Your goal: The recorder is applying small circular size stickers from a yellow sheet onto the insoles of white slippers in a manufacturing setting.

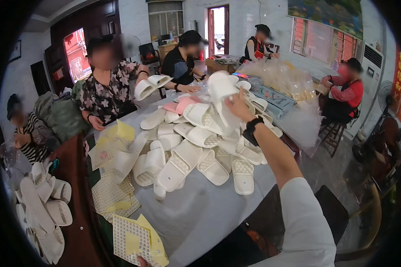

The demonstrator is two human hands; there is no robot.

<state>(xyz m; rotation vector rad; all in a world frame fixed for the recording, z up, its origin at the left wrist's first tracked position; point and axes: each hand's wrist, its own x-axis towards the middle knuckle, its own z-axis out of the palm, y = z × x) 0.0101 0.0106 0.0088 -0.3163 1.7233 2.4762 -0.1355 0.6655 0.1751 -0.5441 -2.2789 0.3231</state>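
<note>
On grey table [209, 213]: slipper pile [200, 142]; right hand [238, 106] grips white slipper [220, 91]; left hand [142, 261] touches sticker sheets [129, 240], grip unclear.

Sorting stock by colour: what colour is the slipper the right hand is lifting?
White, like most of the pile; the slipper in the right hand shows clearly in the head view.

The right arm [276, 155] wore a white short sleeve [305, 222] ending above the elbow; a black wristband or watch [252, 127] circled the wrist; the forearm was bare.
</note>
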